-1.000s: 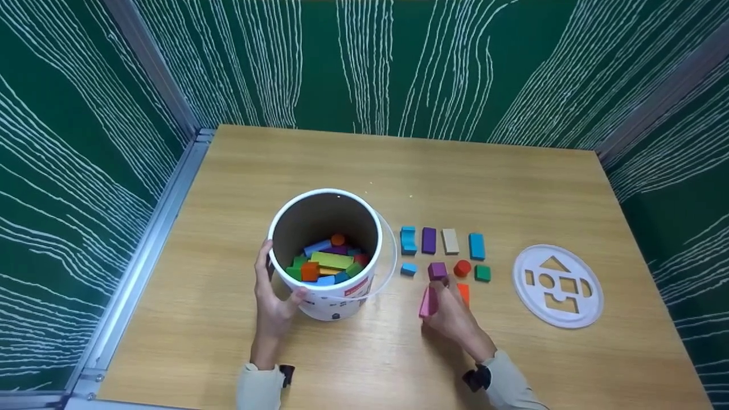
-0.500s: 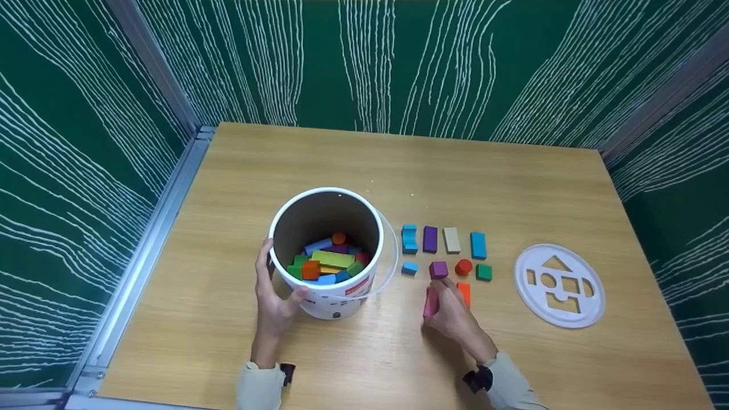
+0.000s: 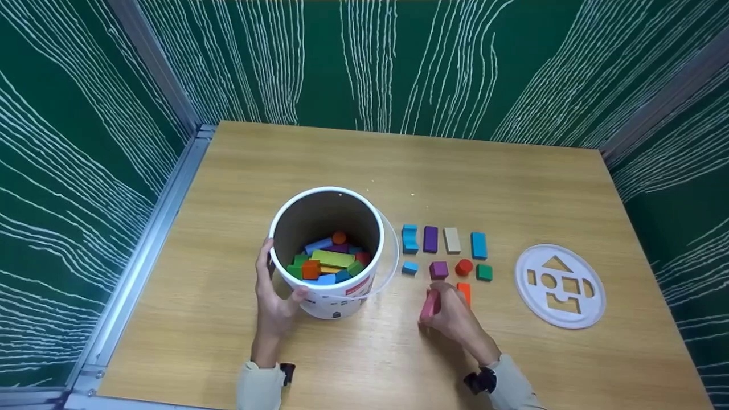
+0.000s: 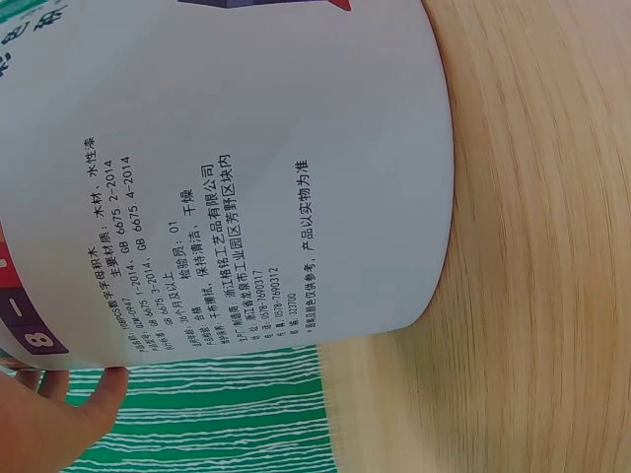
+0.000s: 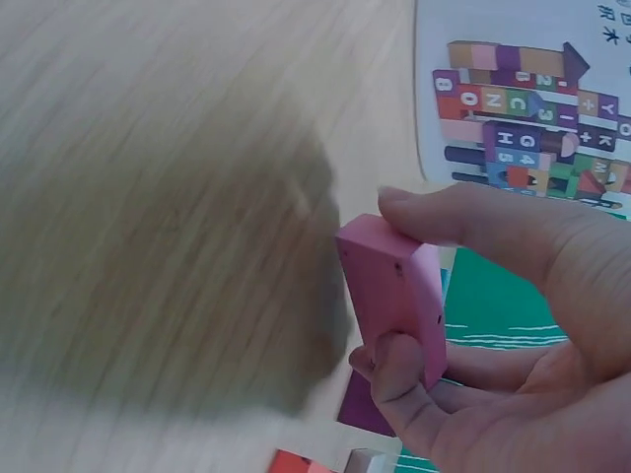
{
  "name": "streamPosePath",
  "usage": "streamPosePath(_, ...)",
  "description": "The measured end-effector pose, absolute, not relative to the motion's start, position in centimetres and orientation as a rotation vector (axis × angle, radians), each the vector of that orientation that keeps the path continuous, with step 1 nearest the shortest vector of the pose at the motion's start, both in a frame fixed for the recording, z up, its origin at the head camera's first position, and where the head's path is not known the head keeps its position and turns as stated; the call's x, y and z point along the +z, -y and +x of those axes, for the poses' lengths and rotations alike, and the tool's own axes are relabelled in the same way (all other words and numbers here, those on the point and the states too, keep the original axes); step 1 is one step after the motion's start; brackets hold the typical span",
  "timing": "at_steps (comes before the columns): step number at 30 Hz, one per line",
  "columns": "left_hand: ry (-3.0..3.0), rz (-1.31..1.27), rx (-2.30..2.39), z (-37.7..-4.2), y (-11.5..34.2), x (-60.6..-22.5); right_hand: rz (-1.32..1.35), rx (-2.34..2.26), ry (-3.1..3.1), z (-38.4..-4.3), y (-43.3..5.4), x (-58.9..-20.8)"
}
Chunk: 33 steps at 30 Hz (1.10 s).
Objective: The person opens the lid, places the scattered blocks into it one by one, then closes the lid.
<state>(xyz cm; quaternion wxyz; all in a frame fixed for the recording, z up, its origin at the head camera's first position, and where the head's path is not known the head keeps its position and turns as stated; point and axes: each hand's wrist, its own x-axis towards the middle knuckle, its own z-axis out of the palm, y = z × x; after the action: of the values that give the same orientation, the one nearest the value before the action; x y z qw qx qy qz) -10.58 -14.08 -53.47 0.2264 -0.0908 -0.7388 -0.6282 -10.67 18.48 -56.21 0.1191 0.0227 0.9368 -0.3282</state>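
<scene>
My left hand rests against the outside of a white bucket, thumb and fingers spread along its wall just below the rim. Several coloured wooden blocks lie inside the bucket. In the left wrist view its printed wall fills much of the picture, and part of the hand touches its edge. To the right of the bucket, my right hand pinches a pink rectangular block between thumb and fingers. An orange block sits behind that hand, partly hidden. A purple cube stands just beyond the fingers.
Beyond the right hand are two rows of blocks, among them a blue notched block, a red cylinder and a green cube. A white lid with cut-out shapes lies farther right. The bucket's clear handle hangs toward the blocks.
The pink block has turned a little in the right hand's pinch, its lower end now further left. The left hand and the bucket stay where they were.
</scene>
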Motion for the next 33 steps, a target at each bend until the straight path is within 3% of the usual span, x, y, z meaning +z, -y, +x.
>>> streamPosePath(33, 2.006, -0.265, -1.731, -10.6, 13.9, -53.5, -0.288, -1.076, -2.886, -10.6, -16.9, -45.0)
